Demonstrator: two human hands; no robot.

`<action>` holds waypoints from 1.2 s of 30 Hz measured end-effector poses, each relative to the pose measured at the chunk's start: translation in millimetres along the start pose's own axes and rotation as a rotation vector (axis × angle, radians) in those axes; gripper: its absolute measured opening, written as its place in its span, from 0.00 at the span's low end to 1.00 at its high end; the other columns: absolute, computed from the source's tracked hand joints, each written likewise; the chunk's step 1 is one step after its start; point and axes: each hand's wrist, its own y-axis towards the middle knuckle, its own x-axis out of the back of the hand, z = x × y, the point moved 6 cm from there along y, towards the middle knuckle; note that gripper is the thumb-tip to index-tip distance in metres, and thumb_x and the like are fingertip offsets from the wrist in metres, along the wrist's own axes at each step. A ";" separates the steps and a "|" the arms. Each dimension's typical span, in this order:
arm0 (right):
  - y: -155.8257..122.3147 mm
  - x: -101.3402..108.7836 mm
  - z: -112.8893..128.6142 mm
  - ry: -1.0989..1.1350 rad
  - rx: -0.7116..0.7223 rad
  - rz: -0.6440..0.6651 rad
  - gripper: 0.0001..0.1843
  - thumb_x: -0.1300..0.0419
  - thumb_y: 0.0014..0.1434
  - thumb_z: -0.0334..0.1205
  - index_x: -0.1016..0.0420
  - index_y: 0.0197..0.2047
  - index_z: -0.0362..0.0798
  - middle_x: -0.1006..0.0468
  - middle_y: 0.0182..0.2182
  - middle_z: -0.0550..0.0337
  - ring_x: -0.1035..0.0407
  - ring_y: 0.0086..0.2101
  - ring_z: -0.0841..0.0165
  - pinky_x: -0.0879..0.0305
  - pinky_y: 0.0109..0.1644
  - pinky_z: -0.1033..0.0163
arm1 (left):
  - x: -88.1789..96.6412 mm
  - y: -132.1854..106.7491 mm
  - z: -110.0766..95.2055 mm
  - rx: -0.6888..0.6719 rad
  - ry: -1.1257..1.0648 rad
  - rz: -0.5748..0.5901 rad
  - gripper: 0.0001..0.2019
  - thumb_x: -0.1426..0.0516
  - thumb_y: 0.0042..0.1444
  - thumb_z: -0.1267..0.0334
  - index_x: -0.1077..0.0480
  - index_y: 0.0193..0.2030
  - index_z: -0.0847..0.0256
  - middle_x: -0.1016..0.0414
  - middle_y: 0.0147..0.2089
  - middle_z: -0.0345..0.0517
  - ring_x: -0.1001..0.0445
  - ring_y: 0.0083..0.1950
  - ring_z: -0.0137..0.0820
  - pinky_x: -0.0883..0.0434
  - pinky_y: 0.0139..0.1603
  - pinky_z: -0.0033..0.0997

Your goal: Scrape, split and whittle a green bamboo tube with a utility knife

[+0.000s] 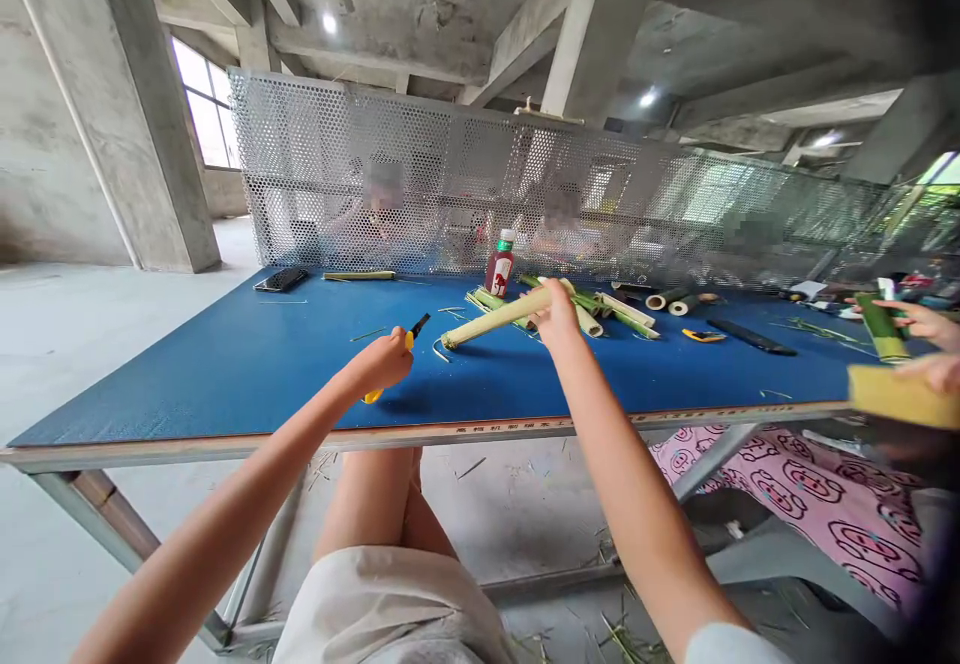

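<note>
My left hand (390, 359) is closed around a yellow-handled utility knife (421, 325), its dark blade end pointing up and away to the right. In my right hand (556, 312) is the far end of a pale, peeled bamboo tube (491, 322). The tube slants down to the left, and its near end with a rough green rim is low over the blue tabletop, close to the knife. A thin curled shaving (441, 352) lies by that end. Behind my right hand several bamboo pieces (626, 314) lie in a loose pile.
A red-brown bottle (499, 266) stands behind the bamboo, before a perforated metal screen (450, 174). Right of the pile lie another yellow knife (703, 336) and a dark phone (752, 337). Another person's hand (926, 324) holds green bamboo at the right. A black object (281, 280) lies far left.
</note>
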 end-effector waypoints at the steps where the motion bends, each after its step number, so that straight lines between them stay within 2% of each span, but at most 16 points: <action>1: -13.3 17.0 -4.0 0.025 -0.026 -0.036 0.12 0.42 0.45 0.45 0.40 0.27 0.48 0.33 0.23 0.64 0.35 0.26 0.72 0.32 0.28 0.64 | -0.8 -3.5 -4.6 0.001 0.025 -0.024 0.13 0.57 0.54 0.67 0.39 0.45 0.67 0.27 0.34 0.54 0.28 0.31 0.34 0.36 0.27 0.29; 4: -65.7 60.3 -4.4 -0.051 0.030 -0.197 0.18 0.36 0.39 0.46 0.34 0.32 0.47 0.30 0.30 0.61 0.33 0.29 0.69 0.31 0.28 0.63 | -4.9 -15.8 -22.6 -0.013 0.062 -0.106 0.14 0.59 0.56 0.65 0.35 0.41 0.64 0.27 0.36 0.54 0.28 0.37 0.37 0.36 0.31 0.30; 7: -122.3 82.5 4.5 -0.278 0.137 -0.268 0.26 0.36 0.38 0.50 0.33 0.39 0.46 0.29 0.29 0.60 0.32 0.26 0.69 0.32 0.25 0.64 | -14.6 -24.5 -33.4 -0.011 0.095 -0.120 0.18 0.61 0.58 0.64 0.35 0.46 0.61 0.27 0.36 0.53 0.28 0.38 0.37 0.36 0.34 0.31; 8: -137.4 84.5 6.3 -0.401 0.137 -0.234 0.25 0.37 0.39 0.52 0.32 0.38 0.45 0.28 0.27 0.59 0.33 0.23 0.69 0.34 0.23 0.65 | -17.6 -25.8 -33.9 -0.006 0.117 -0.116 0.18 0.62 0.59 0.65 0.36 0.49 0.60 0.27 0.36 0.53 0.28 0.39 0.38 0.36 0.35 0.32; 11: -166.0 80.5 6.4 -0.740 0.076 0.028 0.23 0.40 0.43 0.54 0.30 0.35 0.43 0.29 0.21 0.58 0.35 0.19 0.69 0.40 0.20 0.66 | -18.9 -26.2 -28.7 0.000 0.204 -0.121 0.20 0.60 0.59 0.66 0.43 0.57 0.60 0.30 0.39 0.56 0.30 0.42 0.40 0.36 0.38 0.35; 13: -172.4 79.3 6.3 -0.939 0.028 0.172 0.21 0.44 0.47 0.55 0.30 0.34 0.45 0.29 0.19 0.60 0.35 0.19 0.68 0.43 0.20 0.67 | -12.2 -25.1 -24.4 -0.033 0.236 -0.144 0.21 0.58 0.58 0.66 0.46 0.59 0.63 0.32 0.42 0.57 0.31 0.44 0.41 0.36 0.40 0.35; 16: -168.2 75.8 6.9 -1.178 -0.043 0.354 0.17 0.47 0.50 0.53 0.31 0.32 0.47 0.29 0.21 0.60 0.34 0.21 0.68 0.47 0.21 0.67 | 3.6 -23.0 -19.5 -0.108 0.219 -0.183 0.17 0.55 0.57 0.63 0.41 0.53 0.63 0.36 0.45 0.55 0.30 0.41 0.36 0.36 0.38 0.32; 18: -161.6 68.5 7.9 -1.310 -0.062 0.471 0.14 0.45 0.48 0.49 0.33 0.33 0.47 0.28 0.24 0.59 0.35 0.22 0.68 0.49 0.22 0.67 | 14.5 -21.0 -15.7 -0.125 0.225 -0.220 0.15 0.54 0.58 0.59 0.38 0.49 0.62 0.36 0.45 0.52 0.29 0.38 0.34 0.36 0.35 0.30; 21: -150.3 52.4 11.7 -1.511 -0.027 0.587 0.13 0.42 0.45 0.46 0.35 0.33 0.48 0.29 0.25 0.57 0.35 0.23 0.67 0.51 0.22 0.67 | 26.9 -17.2 -10.4 -0.102 0.271 -0.283 0.17 0.58 0.59 0.54 0.39 0.45 0.62 0.33 0.42 0.51 0.29 0.37 0.36 0.37 0.32 0.30; 24: -139.9 37.5 12.4 -1.611 -0.023 0.656 0.14 0.40 0.44 0.48 0.37 0.28 0.48 0.29 0.27 0.55 0.35 0.25 0.65 0.51 0.22 0.66 | 31.1 -13.4 -4.9 -0.054 0.259 -0.271 0.20 0.63 0.59 0.50 0.39 0.41 0.62 0.30 0.37 0.50 0.28 0.35 0.36 0.38 0.29 0.30; 26: -134.5 30.5 10.5 -1.579 -0.052 0.665 0.13 0.42 0.46 0.48 0.39 0.26 0.48 0.29 0.27 0.55 0.35 0.25 0.66 0.51 0.22 0.66 | 31.0 -12.5 -2.6 -0.035 0.246 -0.246 0.22 0.65 0.59 0.48 0.39 0.40 0.61 0.28 0.35 0.49 0.28 0.33 0.36 0.39 0.27 0.29; 29: -129.9 20.9 6.6 -1.378 -0.096 0.561 0.09 0.45 0.49 0.42 0.39 0.31 0.47 0.28 0.28 0.56 0.34 0.23 0.69 0.48 0.21 0.67 | 29.0 -14.3 -2.6 -0.019 0.249 -0.236 0.25 0.66 0.57 0.44 0.39 0.40 0.61 0.27 0.33 0.49 0.28 0.33 0.37 0.40 0.28 0.29; 32: -136.8 2.0 -4.9 -0.981 -0.189 0.512 0.16 0.45 0.46 0.35 0.42 0.41 0.47 0.28 0.27 0.58 0.32 0.23 0.70 0.42 0.23 0.68 | 29.9 -17.2 -5.4 -0.001 0.242 -0.275 0.30 0.67 0.54 0.39 0.37 0.40 0.61 0.27 0.30 0.50 0.27 0.33 0.38 0.40 0.28 0.29; 34: -148.1 -17.2 -12.5 -0.686 -0.236 0.563 0.20 0.45 0.45 0.33 0.43 0.44 0.48 0.28 0.26 0.61 0.30 0.24 0.69 0.38 0.25 0.68 | 35.0 -17.0 -8.4 -0.022 0.251 -0.309 0.32 0.67 0.53 0.38 0.35 0.39 0.61 0.27 0.29 0.51 0.27 0.32 0.39 0.40 0.28 0.29; 36: -160.3 -33.3 -15.4 -0.482 -0.229 0.605 0.21 0.43 0.45 0.35 0.42 0.43 0.50 0.29 0.26 0.63 0.30 0.25 0.69 0.37 0.25 0.67 | 44.9 -14.6 -8.9 -0.035 0.276 -0.342 0.33 0.67 0.53 0.38 0.33 0.37 0.61 0.27 0.28 0.51 0.27 0.32 0.39 0.41 0.28 0.29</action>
